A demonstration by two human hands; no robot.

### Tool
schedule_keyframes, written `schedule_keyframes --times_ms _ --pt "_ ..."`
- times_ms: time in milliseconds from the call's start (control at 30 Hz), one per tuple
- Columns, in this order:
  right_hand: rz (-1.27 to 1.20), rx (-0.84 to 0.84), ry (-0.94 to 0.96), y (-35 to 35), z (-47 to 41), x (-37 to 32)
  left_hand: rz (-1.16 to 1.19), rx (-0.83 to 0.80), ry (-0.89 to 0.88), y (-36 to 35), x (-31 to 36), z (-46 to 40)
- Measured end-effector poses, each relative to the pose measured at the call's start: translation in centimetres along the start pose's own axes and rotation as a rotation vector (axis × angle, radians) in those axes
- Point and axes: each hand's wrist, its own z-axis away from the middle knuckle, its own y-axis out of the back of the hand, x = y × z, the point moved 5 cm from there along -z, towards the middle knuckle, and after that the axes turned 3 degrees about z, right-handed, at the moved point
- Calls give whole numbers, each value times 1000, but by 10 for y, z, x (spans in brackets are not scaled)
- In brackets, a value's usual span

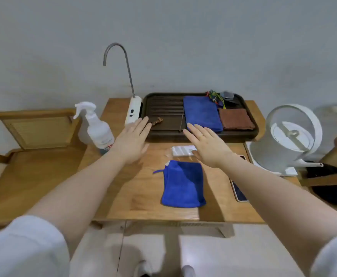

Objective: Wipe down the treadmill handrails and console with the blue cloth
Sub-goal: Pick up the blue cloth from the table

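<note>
A folded blue cloth [183, 184] lies flat on the wooden table [143, 206], near its front middle. A second blue cloth [201, 114] lies folded in the dark tray [241, 134] at the back. My left hand [132, 140] hovers palm down above the table, left of the near cloth, with its fingers spread and nothing in it. My right hand [205, 144] is stretched out flat just behind the near cloth, likewise holding nothing. No treadmill is in view.
A white spray bottle [97, 128] stands at the table's left edge. A water dispenser with a curved spout [132, 110], a brown cloth [235, 119], a white remote [181, 150], a phone [238, 190] and a white kettle [289, 140] sit around. A wooden chair [33, 132] stands left.
</note>
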Motion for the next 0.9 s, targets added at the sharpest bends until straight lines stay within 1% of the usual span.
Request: schedule_keyframes --times_ms 67,133,167,200,300,333,467,567,667,767,833,900 --pt "-119 -251 -9 -34 8 -14 0 -128 43 -28 1 19" --pt "-209 -579 7 -75 23 -28 14 -216 61 -56 0 41" --pt "-241 -705 24 -91 30 -34 34 -255 67 -66 1 49" --pt "-270 -752 22 -101 34 -36 40 -286 64 -74 3 54" --pt "-377 -606 -55 -111 26 -30 101 -313 85 -87 6 56" --pt "-394 -583 -76 -112 26 -29 126 -323 82 -91 9 56" --pt "-408 -549 -211 -121 29 -27 204 -332 -5 -99 17 44" --pt "-525 -515 -379 -121 25 -33 245 -361 -87 -102 14 28" --pt "-620 -505 -491 -121 18 -47 253 -408 -240 -103 9 14" --pt "-667 -454 -702 -113 25 -64 277 -440 -447 -106 -3 8" --pt "-760 -429 -862 -106 39 -94 337 -491 -561 -107 -12 15" --pt "-881 -376 -1021 -97 54 -142 389 -567 -669 -106 -21 29"
